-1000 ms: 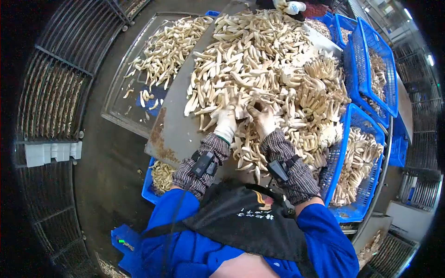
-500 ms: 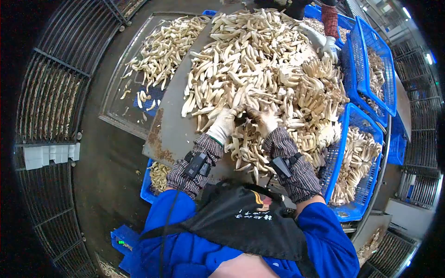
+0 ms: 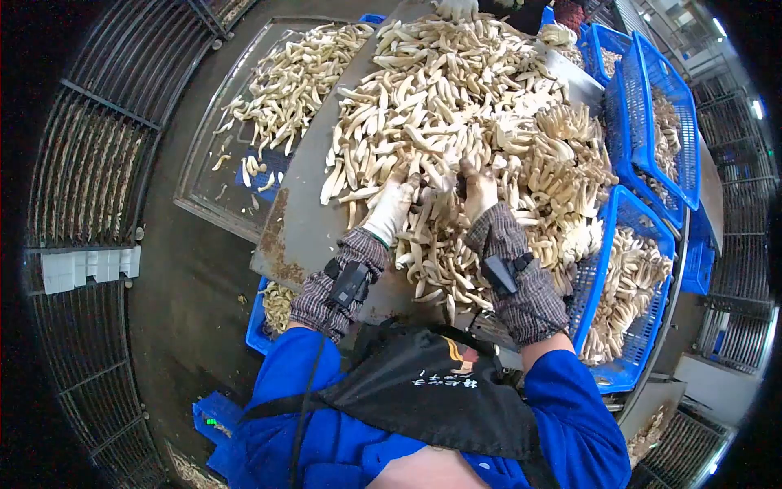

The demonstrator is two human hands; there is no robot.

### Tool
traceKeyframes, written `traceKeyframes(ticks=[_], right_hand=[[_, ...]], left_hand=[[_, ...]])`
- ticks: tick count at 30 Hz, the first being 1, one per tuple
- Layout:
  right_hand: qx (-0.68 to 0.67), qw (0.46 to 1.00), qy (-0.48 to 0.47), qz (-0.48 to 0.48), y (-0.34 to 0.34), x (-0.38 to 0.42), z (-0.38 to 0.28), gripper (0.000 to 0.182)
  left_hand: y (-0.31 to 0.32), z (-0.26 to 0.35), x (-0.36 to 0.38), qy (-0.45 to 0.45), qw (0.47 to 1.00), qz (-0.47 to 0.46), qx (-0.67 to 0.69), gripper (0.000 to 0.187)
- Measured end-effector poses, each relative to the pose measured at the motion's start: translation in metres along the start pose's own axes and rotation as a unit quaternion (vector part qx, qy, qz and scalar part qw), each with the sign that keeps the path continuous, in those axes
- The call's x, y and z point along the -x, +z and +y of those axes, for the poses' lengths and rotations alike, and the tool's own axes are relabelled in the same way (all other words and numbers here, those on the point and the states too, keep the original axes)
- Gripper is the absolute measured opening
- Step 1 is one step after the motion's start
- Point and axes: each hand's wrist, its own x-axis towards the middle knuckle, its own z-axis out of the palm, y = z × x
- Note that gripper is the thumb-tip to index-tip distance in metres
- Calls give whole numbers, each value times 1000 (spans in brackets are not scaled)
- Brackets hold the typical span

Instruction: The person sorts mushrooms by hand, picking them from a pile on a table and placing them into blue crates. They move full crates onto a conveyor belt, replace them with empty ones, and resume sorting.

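A large heap of pale, long-stemmed mushrooms (image 3: pixel 440 106) covers the metal table (image 3: pixel 314 191) in front of me. My left hand (image 3: pixel 394 205), in a white glove with dirty fingertips, is at the near edge of the heap, its fingers closed around a mushroom. To its right, my right hand (image 3: pixel 481 196), gloved the same way, reaches into the heap with fingers stretched and apart, touching mushrooms. Some of its fingers are hidden from me. Between and below the hands lie more loose mushrooms (image 3: pixel 436 244). Browner mushrooms in clusters (image 3: pixel 562 163) lie to the right.
A blue basket (image 3: pixel 603 277) holding mushrooms stands at the right, with more blue baskets (image 3: pixel 664 122) behind it. On the left, a low tray (image 3: pixel 191 175) bears another mushroom pile. Another person's gloved hand (image 3: pixel 458 10) is at the far edge. Dark racks (image 3: pixel 90 187) line the left.
My hands have moved apart from being close together, both slightly farther into the heap. The other person's gloved hand has left the right side of the heap; one now shows at the far edge.
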Motion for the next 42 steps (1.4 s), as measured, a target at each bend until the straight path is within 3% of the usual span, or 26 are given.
traceKeyframes(ticks=[2, 4, 6, 8, 10, 12, 13, 14, 16, 17, 18, 20, 22, 24, 26, 27, 29, 30, 31, 32, 34, 36, 38, 39, 40, 42], right_hand=[[147, 987, -61, 36, 0, -10, -11, 48], [313, 932, -155, 100, 0, -10, -17, 57], [406, 811, -387, 167, 4, 8, -2, 53], [495, 804, -324, -53, 25, 64, -32, 43], [778, 481, -349, -202, 33, 55, -1, 37], [745, 447, -469, -157, 16, 44, 41, 55], [779, 474, -365, -186, 27, 46, 31, 55], [768, 487, -392, -140, 30, 41, 33, 54], [780, 541, -289, -124, 41, 29, 23, 50], [772, 565, -258, -136, 43, 17, 17, 38], [704, 594, -370, -123, 31, 12, 12, 36], [621, 714, -316, -73, 26, 4, -4, 39], [614, 752, -239, -4, 22, 18, -39, 44], [542, 755, -361, 81, -6, -5, -34, 55], [511, 807, -278, 96, -17, -7, -52, 66], [449, 869, -174, 109, -12, 14, -69, 72], [380, 888, -257, 38, -67, -65, -21, 75], [399, 874, -275, 45, -62, -52, -27, 74], [418, 859, -292, 53, -56, -37, -33, 73], [416, 854, -280, 137, -30, 8, -49, 72], [404, 819, -407, 38, -23, 25, -44, 69], [176, 907, -346, -162, -18, 8, -10, 58], [326, 858, -334, -216, -9, 35, -32, 49], [413, 836, -312, -182, -11, 33, -31, 44], [413, 836, -312, -182, -14, 31, -27, 44], [304, 904, -284, -101, -20, 28, -20, 47]], left_hand=[[-12, -10, -13, 35, 998, 56, 19, 40], [-18, -1, -13, 25, 994, 69, 83, 43], [-32, -11, -25, 43, 993, 85, 72, 39], [-52, -26, -32, 37, 995, 95, 19, 39], [-80, -73, -53, 143, 958, 114, -221, 37], [-61, -32, -5, 45, 871, 167, -461, 50], [-59, -38, 6, 62, 862, 161, -477, 50], [-57, -38, 16, 80, 852, 156, -494, 51], [-49, -53, 28, 93, 830, 119, -536, 51], [-46, -58, 34, 86, 802, 93, -584, 54], [-45, -61, 37, 80, 771, 67, -628, 57], [-50, -77, 28, 75, 777, 78, -621, 60], [-56, -81, 6, 67, 908, 92, -402, 62], [-58, -90, -17, 80, 929, 103, -346, 53], [-37, -43, -14, 7, 977, 97, -189, 46], [-33, -36, -18, 91, 993, 42, -57, 46], [-28, -17, -19, 126, 979, -27, -155, 54], [-14, 13, -9, 73, 995, -53, -45, 57], [-21, -15, -25, 37, 989, -111, 90, 64], [-16, -9, -23, 37, 989, -113, 89, 64], [-4, 9, -13, 67, 958, -231, 155, 71], [-6, 4, -20, 77, 957, -278, 42, 73], [-8, -4, -27, -5, 967, -247, -57, 69], [-9, -9, -31, -5, 967, -247, -58, 69], [-10, -17, -35, 0, 978, -207, 17, 67], [-27, -58, -62, 32, 986, -122, 106, 56]])
